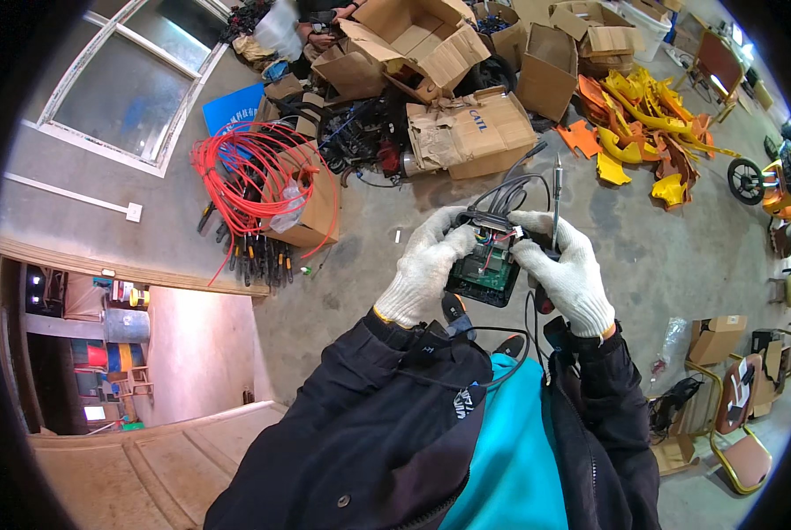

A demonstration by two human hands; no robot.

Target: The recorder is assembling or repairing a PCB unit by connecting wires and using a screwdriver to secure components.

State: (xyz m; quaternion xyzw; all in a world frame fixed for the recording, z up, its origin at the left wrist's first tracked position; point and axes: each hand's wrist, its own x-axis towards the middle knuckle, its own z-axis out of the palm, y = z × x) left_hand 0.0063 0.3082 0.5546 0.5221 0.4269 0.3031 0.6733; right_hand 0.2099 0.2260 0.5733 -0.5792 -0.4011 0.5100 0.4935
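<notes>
My left hand (426, 269), in a white knit glove, grips the left edge of an opened black electronic case. Inside it shows a green circuit board (494, 276), with small coloured wires and a white connector (517, 232) at its top. Several black cables (512, 190) leave the case's far edge. My right hand (572, 278), gloved likewise, has a soldering iron (557, 190) in its grip, with the metal tip pointing up and away from the board. Its thumb and forefinger are at the case's right side, by the connector; whether they pinch a wire is hidden.
Cardboard boxes (470, 132) and black parts lie on the concrete floor ahead. Coiled red tubing (245, 190) hangs over a carton at left. Yellow and orange plastic pieces (634, 132) are piled at far right. A chair (744, 455) stands at lower right. A black cord (501, 380) loops across my lap.
</notes>
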